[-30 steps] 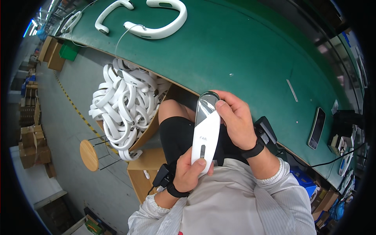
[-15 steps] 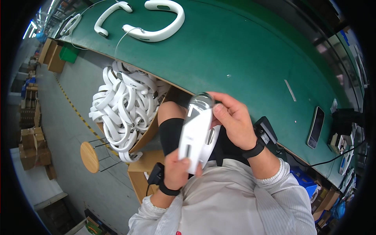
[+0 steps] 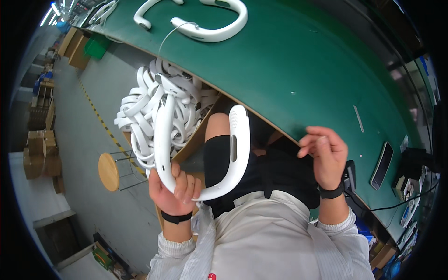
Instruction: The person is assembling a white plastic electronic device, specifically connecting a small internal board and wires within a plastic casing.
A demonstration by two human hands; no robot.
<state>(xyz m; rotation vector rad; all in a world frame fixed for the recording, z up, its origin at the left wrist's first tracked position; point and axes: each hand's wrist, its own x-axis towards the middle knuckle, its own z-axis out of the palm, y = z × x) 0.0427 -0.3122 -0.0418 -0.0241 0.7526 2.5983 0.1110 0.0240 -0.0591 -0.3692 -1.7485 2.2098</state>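
Grip of the left hand (image 3: 171, 197) now alone clamps the white, U-shaped plastic band (image 3: 241, 161), the right hand (image 3: 330, 161), grip loosely parted, having come free.

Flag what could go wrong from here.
The left hand alone grips the white U-shaped device near its bend, with the right hand off it, so it might slip or twist. In this view its left side overlaps the heap of white devices, so it could knock them if close. A cable running from another white device to the green table's edge might snag.
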